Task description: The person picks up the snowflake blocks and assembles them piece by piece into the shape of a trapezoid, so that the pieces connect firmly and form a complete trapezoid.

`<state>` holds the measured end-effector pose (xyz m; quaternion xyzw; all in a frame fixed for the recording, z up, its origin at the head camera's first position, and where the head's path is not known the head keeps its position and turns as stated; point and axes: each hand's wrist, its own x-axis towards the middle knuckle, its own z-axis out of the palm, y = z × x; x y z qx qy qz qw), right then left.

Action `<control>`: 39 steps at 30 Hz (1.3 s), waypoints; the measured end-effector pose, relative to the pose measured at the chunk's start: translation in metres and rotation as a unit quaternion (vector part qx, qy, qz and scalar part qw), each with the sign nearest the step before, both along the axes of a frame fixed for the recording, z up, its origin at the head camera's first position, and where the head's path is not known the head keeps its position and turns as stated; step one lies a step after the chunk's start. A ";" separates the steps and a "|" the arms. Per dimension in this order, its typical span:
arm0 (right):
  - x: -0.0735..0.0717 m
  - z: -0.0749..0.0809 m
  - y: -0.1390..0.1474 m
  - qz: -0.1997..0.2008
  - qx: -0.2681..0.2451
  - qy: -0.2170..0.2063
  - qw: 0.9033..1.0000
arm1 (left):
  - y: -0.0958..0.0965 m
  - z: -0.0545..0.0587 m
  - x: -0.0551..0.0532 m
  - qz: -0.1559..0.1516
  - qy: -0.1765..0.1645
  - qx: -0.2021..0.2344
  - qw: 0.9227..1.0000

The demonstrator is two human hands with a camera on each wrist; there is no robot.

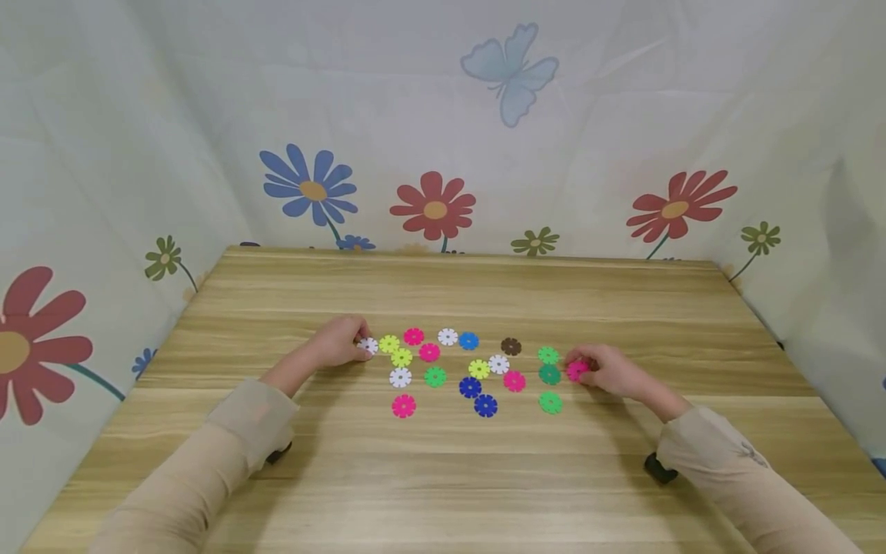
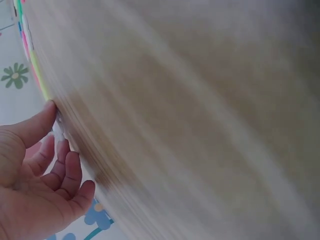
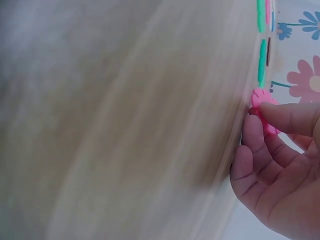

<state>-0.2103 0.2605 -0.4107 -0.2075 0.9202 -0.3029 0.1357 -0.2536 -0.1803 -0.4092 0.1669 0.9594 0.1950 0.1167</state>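
Notched plastic interlocking discs in several colors lie flat on a wooden table. At the left end of the group, my left hand [image 1: 338, 343] pinches a white interlocking disc [image 1: 370, 346] by its outer edge. The left wrist view shows the thumb on that disc [image 2: 58, 129], its face mostly hidden. On the right, a pink interlocking disc [image 1: 577, 371] sits between the thumb and index finger of my right hand [image 1: 616, 372]. It looks tilted in the right wrist view, where the thumb covers part of the pink disc [image 3: 261, 96]. Just left of it lies a dark green disc [image 1: 550, 375].
Between the hands are a yellow disc [image 1: 389, 344], a blue disc [image 1: 468, 341], a brown disc [image 1: 511, 346] and several others. The wooden table [image 1: 429, 485] reaches back to a flower-printed curtain [image 1: 388, 92]. Small black devices [image 1: 661, 468] hang under both wrists.
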 end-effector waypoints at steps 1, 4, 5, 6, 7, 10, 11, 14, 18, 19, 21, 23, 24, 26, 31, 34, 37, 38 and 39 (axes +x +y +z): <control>0.000 0.000 0.000 -0.002 -0.003 -0.005 1.000 | 0.000 -0.001 0.001 0.003 0.000 0.004 1.000; 0.002 0.001 -0.001 -0.009 -0.016 -0.024 1.000 | 0.000 -0.002 0.004 0.008 0.016 0.015 1.000; 0.003 0.001 -0.001 -0.012 -0.020 -0.027 0.999 | 0.000 -0.003 0.005 0.003 0.028 0.015 0.999; 0.003 0.002 -0.002 -0.014 -0.024 -0.031 0.999 | 0.001 -0.003 0.007 0.000 0.037 0.015 0.999; 0.004 0.003 -0.003 -0.016 -0.029 -0.032 0.999 | 0.001 -0.003 0.008 -0.007 0.048 0.012 0.999; 0.007 0.006 -0.007 -0.012 -0.038 -0.017 0.999 | 0.004 -0.003 0.013 -0.027 0.072 0.002 0.997; 0.008 0.007 -0.009 -0.011 -0.040 -0.010 0.999 | 0.005 -0.003 0.014 -0.032 0.076 0.000 0.997; 0.010 0.010 -0.016 -0.004 -0.046 0.015 0.999 | 0.008 0.001 0.017 -0.039 0.080 -0.002 0.996; 0.012 0.015 -0.025 -0.007 -0.068 0.022 0.997 | 0.014 0.010 0.022 -0.044 0.086 0.010 0.995; 0.012 0.016 -0.028 -0.008 -0.077 0.019 0.997 | 0.016 0.013 0.024 -0.044 0.088 0.013 0.995; 0.013 0.020 -0.033 -0.016 -0.096 0.010 0.995 | 0.021 0.020 0.027 -0.045 0.091 0.020 0.995; 0.013 0.023 -0.037 -0.026 -0.106 0.008 0.994 | 0.026 0.025 0.030 -0.043 0.096 0.025 0.994; 0.014 0.024 -0.040 -0.030 -0.114 0.006 0.993 | 0.029 0.027 0.032 -0.042 0.098 0.029 0.994; 0.015 0.028 -0.045 -0.041 -0.133 -0.001 0.990 | 0.035 0.031 0.035 -0.046 0.106 0.037 0.993; 0.016 0.034 -0.060 -0.048 -0.197 -0.022 0.979 | 0.052 0.038 0.044 -0.054 0.126 0.059 0.989; 0.017 0.036 -0.068 -0.046 -0.223 -0.035 0.973 | 0.061 0.040 0.050 -0.068 0.145 0.073 0.984; 0.019 0.038 -0.076 -0.045 -0.243 -0.047 0.968 | 0.069 0.040 0.054 -0.084 0.167 0.084 0.979; 0.019 0.039 -0.078 -0.044 -0.249 -0.050 0.966 | 0.071 0.040 0.055 -0.090 0.174 0.089 0.977; 0.019 0.039 -0.081 -0.042 -0.256 -0.054 0.964 | 0.074 0.039 0.056 -0.094 0.179 0.090 0.975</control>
